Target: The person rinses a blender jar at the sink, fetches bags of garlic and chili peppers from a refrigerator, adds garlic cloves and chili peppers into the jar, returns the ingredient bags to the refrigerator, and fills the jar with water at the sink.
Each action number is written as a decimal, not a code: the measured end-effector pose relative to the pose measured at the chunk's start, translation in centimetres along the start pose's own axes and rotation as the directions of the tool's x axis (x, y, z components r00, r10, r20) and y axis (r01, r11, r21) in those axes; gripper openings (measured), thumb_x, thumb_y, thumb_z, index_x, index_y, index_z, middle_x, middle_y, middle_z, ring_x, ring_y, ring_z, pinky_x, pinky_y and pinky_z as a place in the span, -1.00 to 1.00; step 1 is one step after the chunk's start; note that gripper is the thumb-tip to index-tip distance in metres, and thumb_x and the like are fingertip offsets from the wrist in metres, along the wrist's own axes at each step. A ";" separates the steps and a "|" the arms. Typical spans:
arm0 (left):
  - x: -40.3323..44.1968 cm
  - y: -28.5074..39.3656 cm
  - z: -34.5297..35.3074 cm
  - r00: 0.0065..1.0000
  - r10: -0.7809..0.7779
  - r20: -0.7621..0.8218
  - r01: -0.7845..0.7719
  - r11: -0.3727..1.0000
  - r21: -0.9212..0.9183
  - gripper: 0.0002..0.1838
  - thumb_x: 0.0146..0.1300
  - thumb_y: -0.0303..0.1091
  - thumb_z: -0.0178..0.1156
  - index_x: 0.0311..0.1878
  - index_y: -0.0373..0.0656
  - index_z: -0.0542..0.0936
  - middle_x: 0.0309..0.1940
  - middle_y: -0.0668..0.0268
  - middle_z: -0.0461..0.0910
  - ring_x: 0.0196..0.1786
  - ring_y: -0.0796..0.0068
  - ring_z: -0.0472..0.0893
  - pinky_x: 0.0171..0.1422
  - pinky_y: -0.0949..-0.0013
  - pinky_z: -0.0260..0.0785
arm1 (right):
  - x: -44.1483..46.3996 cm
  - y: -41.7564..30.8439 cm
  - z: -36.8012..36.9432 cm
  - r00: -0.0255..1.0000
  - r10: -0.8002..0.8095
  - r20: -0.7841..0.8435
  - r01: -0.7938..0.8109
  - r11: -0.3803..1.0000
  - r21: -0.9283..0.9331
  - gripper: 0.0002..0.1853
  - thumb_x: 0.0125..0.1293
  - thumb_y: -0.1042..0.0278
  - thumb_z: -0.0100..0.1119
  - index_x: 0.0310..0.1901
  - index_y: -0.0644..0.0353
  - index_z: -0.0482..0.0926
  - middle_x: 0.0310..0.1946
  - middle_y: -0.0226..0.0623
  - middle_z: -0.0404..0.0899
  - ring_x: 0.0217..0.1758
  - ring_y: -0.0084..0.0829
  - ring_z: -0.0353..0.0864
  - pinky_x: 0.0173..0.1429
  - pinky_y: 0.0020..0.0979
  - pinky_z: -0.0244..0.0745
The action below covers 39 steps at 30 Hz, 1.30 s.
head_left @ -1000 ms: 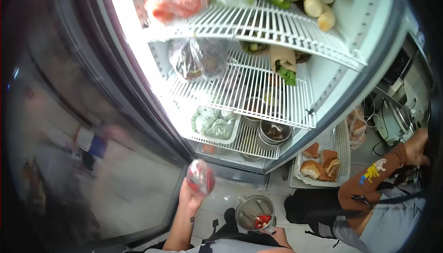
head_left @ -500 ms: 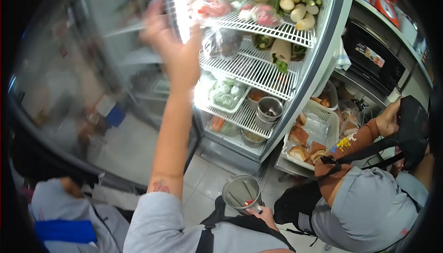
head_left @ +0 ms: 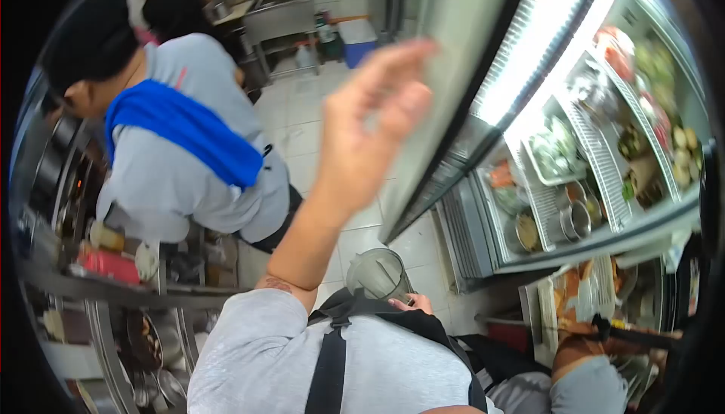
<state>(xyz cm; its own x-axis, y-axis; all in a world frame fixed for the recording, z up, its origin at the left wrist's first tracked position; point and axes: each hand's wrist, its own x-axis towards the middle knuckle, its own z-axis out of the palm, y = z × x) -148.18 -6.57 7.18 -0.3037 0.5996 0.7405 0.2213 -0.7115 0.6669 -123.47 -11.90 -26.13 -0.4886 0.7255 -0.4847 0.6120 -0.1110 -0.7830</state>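
Note:
My left hand [head_left: 370, 123] is raised in front of the fridge door [head_left: 464, 85]. Its fingers are loosely bent and apart, blurred by motion, and nothing shows in them. Whether the fingertips touch the door I cannot tell. Low in front of my body, my right hand [head_left: 415, 304] is closed on the handle side of a grey see-through jug [head_left: 377, 273], whose open top faces up. Behind the door stands the lit fridge, its wire shelves [head_left: 596, 149] loaded with bagged vegetables, a white tray of wrapped greens [head_left: 553, 149] and metal pots [head_left: 575, 220].
A co-worker [head_left: 181, 134] with a blue cloth on the shoulder stands close at left, by a steel counter [head_left: 136, 287]. Another person [head_left: 589, 384] is low at right beside bread trays [head_left: 547, 312]. A sink [head_left: 281, 6] and a blue-and-white box [head_left: 357, 42] are farther back.
My view has turned left, so the fridge now sits at the right. The door stands at a narrower angle to the fridge. My left hand has come away from the shelves; the jug stays in my right.

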 end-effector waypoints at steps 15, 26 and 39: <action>-6.1 -17.4 -16.0 0.904 -0.426 -0.048 0.428 0.891 0.150 -0.67 0.03 -0.53 0.36 -0.09 -0.23 0.58 -0.29 0.36 0.59 -0.13 0.55 0.58 -0.03 0.45 0.49 | 16.1 -11.8 0.0 0.947 -0.228 -0.227 0.273 0.944 0.188 -0.68 0.05 0.21 0.45 -0.52 0.34 0.64 -0.75 -0.56 0.43 -0.63 -0.77 0.24 -0.59 -0.56 0.13; 3.9 -43.3 -18.5 0.746 -0.618 -0.248 0.577 0.414 0.704 -0.83 -0.02 -0.54 0.37 -0.29 -0.19 0.71 -0.41 0.29 0.68 -0.33 0.54 0.62 -0.14 0.51 0.45 | 40.5 -23.7 -12.7 0.952 -0.288 -0.103 0.293 0.955 0.044 -0.74 -0.05 0.27 0.51 -0.56 0.27 0.63 -0.80 -0.55 0.36 -0.67 -0.76 0.20 -0.59 -0.55 0.10; 18.8 -58.5 -37.4 0.521 -0.266 -0.811 0.852 0.226 0.473 -0.84 0.05 -0.42 0.37 -0.25 -0.18 0.72 -0.41 0.22 0.71 -0.32 0.52 0.68 -0.16 0.47 0.48 | 76.4 -46.0 -18.0 0.942 -0.336 -0.011 0.335 0.940 -0.070 -0.76 0.11 0.27 0.41 -0.50 0.28 0.64 -0.61 -0.56 0.56 -0.53 -0.76 0.42 -0.45 -0.59 0.31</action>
<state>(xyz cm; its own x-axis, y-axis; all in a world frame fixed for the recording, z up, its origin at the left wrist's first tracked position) -201.52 32.62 -20.97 -0.9687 0.2044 0.1405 0.2294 0.5229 0.8210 -177.78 60.85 -20.14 -0.6593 0.7278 -0.1889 0.4548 0.1860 -0.8710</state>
